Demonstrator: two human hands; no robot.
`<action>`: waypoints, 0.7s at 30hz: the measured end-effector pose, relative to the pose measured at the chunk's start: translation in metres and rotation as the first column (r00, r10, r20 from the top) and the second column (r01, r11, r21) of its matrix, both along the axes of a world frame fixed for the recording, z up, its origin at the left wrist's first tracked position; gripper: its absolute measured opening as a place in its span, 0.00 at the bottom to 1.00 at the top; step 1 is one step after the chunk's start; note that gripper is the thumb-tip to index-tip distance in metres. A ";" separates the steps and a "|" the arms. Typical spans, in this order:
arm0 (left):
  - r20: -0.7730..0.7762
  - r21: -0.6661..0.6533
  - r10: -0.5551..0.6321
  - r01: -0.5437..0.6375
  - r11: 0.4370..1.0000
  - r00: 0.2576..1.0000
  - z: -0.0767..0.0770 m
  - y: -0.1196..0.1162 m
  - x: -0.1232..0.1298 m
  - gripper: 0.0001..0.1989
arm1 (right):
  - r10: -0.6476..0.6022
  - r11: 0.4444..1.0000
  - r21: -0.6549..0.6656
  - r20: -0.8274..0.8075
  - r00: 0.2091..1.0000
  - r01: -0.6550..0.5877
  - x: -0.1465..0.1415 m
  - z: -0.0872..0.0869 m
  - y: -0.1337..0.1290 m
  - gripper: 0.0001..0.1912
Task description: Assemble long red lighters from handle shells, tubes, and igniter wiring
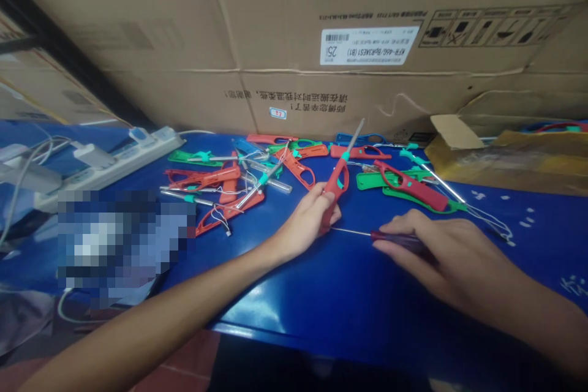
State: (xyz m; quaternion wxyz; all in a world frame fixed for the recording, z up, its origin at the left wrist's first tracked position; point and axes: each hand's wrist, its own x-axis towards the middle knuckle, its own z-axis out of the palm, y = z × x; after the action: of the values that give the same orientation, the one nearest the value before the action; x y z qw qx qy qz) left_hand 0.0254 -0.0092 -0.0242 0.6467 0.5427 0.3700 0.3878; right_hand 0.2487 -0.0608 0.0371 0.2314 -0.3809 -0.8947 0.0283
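Note:
My left hand point(307, 220) is closed round a red gas lighter point(337, 187) with a green trigger and a metal nozzle pointing up and away. In my right hand point(441, 251) is a screwdriver point(397, 240) with a dark red handle. Its thin shaft reaches left to the lower end of the lighter; whether the tip sits in the casing I cannot tell. Beyond my hands lie several lighter parts: red casing halves point(204, 176), a red casing point(413, 188) over green ones point(367, 180), and metal nozzle tubes with wires point(441, 180).
A big cardboard box point(275, 30) stands along the back of the blue table point(285, 294). A white power strip point(114, 162) with plugs and cables lies at the left. An open taped carton point(509, 159) is at the right. A blurred-out patch point(119, 245) covers something at the left.

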 end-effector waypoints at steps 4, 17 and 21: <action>-0.031 -0.006 0.011 -0.011 1.000 0.999 0.002 -0.002 0.000 0.15 | -0.061 0.972 0.231 0.058 0.996 0.046 -0.002 -0.005 0.004 0.14; -0.049 0.008 0.012 -0.012 1.000 0.999 0.001 -0.002 -0.001 0.13 | -0.068 0.967 0.250 0.047 0.997 0.054 -0.008 -0.007 -0.001 0.13; -0.048 0.000 0.006 -0.006 1.000 0.999 0.003 -0.003 -0.001 0.14 | 0.042 0.994 0.097 0.046 0.998 -0.047 -0.008 0.000 0.002 0.11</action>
State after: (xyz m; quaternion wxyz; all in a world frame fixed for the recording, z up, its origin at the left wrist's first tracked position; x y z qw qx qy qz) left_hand 0.0246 -0.0123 -0.0208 0.6364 0.5506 0.3872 0.3767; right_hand 0.2407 -0.0589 0.0371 0.2296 -0.3496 -0.9081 -0.0190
